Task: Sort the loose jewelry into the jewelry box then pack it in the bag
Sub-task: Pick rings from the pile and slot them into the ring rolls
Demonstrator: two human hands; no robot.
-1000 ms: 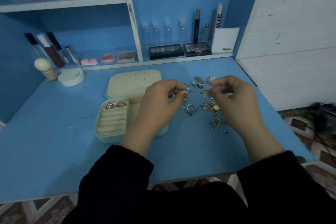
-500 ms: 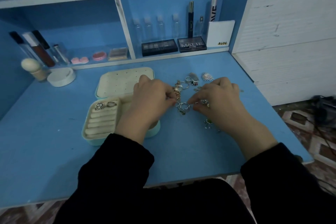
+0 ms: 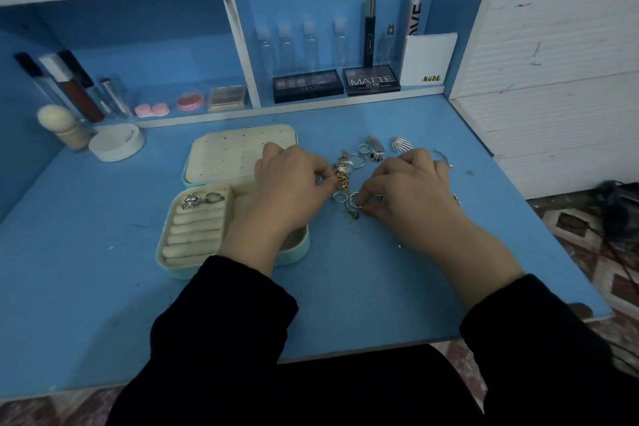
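Observation:
An open mint jewelry box (image 3: 193, 239) lies on the blue desk, its cream lid (image 3: 228, 156) folded back. Two silver rings (image 3: 202, 200) sit in the top ring roll. A pile of loose jewelry (image 3: 359, 162) lies right of the box: silver rings, a gold chain, a shell-shaped piece (image 3: 401, 143). My left hand (image 3: 290, 190) hovers over the box's right half, fingertips pinched on the gold chain (image 3: 342, 180). My right hand (image 3: 411, 190) rests on the pile, fingertips pinching a silver ring (image 3: 354, 202). No bag is visible.
A round white jar (image 3: 117, 147) and a beige sponge on a stand (image 3: 64, 126) stand at the back left. Shelves behind hold makeup palettes (image 3: 371, 79), small bottles and tubes. The desk's right edge drops to a patterned floor with cables (image 3: 615, 218).
Both hands have come down from holding a piece raised between them onto the pile. The left now pinches the chain, the right a ring.

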